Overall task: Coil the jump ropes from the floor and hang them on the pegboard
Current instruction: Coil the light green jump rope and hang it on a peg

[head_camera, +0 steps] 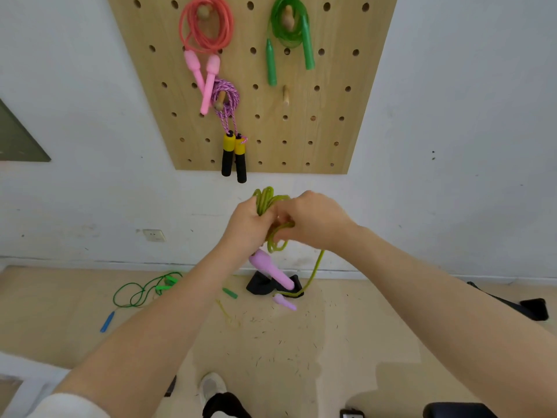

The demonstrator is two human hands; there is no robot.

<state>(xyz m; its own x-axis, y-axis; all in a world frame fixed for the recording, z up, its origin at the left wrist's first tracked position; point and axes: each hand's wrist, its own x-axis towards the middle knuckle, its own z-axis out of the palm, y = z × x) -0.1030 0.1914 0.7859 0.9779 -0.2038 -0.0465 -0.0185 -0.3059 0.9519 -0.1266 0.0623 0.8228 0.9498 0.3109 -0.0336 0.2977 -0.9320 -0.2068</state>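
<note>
Both hands (250,227) apparently around yellow-green rope (266,200)

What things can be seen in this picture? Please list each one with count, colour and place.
pegboard: 1, wooden, on wall
hung ropes: 3; red with pink handles, green, purple with yellow-black handles
free peg: 1, wooden, mid-board
yellow-green rope: 1, lilac handles, held in both hands
floor rope: 1, green, blue handle, left
wall socket: 1, white
left hand: grips coil
right hand: grips coil
</note>
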